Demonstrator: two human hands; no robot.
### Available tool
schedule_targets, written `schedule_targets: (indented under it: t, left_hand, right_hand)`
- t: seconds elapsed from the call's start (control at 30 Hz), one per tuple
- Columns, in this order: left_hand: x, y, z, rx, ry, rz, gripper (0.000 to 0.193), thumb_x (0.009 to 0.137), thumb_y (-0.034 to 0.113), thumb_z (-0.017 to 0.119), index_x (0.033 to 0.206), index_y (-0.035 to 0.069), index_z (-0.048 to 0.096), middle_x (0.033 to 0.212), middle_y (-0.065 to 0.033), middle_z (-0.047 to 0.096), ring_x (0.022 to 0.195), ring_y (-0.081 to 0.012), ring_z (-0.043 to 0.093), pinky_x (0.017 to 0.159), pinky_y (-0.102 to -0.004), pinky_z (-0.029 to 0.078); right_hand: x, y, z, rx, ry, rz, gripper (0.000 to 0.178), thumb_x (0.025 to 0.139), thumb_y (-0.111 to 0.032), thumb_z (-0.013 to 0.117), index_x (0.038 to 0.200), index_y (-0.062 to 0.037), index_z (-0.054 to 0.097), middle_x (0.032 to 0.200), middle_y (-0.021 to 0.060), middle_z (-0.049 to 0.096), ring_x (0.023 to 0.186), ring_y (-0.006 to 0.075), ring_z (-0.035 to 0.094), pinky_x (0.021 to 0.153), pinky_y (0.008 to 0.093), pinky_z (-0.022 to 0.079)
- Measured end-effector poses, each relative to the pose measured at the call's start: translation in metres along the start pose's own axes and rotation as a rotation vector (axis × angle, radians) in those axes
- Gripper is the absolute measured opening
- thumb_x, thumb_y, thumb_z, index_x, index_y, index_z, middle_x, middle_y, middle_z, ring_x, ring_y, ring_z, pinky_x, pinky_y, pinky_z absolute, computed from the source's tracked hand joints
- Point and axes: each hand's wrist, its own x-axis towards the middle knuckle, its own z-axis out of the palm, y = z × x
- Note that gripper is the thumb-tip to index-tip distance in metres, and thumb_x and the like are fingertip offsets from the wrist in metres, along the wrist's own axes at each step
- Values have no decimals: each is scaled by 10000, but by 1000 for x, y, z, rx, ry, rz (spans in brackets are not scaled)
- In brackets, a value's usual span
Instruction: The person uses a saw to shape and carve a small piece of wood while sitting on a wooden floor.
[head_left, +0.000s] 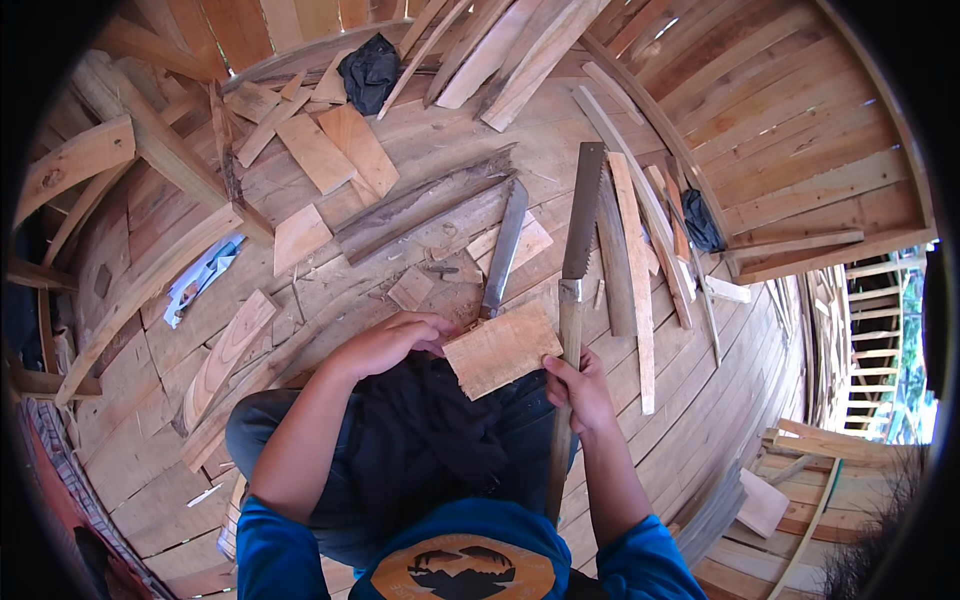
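A short rectangular piece of light wood is tilted above my lap, its right edge under the thumb of my right hand. Along that same hand runs a saw, its toothed blade pointing away and its long wooden handle passing under my fingers. My left hand is at the left edge of the wood piece, fingers bent and partly hidden; whether they grip it cannot be made out. Just beyond lies a machete with a long metal blade, its handle end close to the wood and my left fingertips.
Offcuts and planks lie over the board floor ahead, with a rough-edged slab among them. Long strips lie to the right. Black plastic bags sit farther off. A curved timber runs along the left, near a crumpled pale-blue wrapper.
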Motion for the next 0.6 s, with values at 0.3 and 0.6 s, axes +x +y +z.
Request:
schedule_targets:
  t: [0.3,0.6]
  left_hand:
    - [14,-14,22,261,64,87,385,885,322,727,1044,-26,687,826,-46,686,769,-102,599,719,-272,485]
    - [14,-5,17,790,604,600,197,850,205,714,918,20,719,836,-135,710,806,-293,669,877,-395,482]
  right_hand:
    - [19,5,-4,-21,-46,2,148,898,-78,670,920,-51,526,545,-5,440,417,76,369,402,239,299]
    - [42,17,-28,146,-36,122,445,1054,-451,316,1099,-48,498,718,91,556,427,83,336,395,237,289]
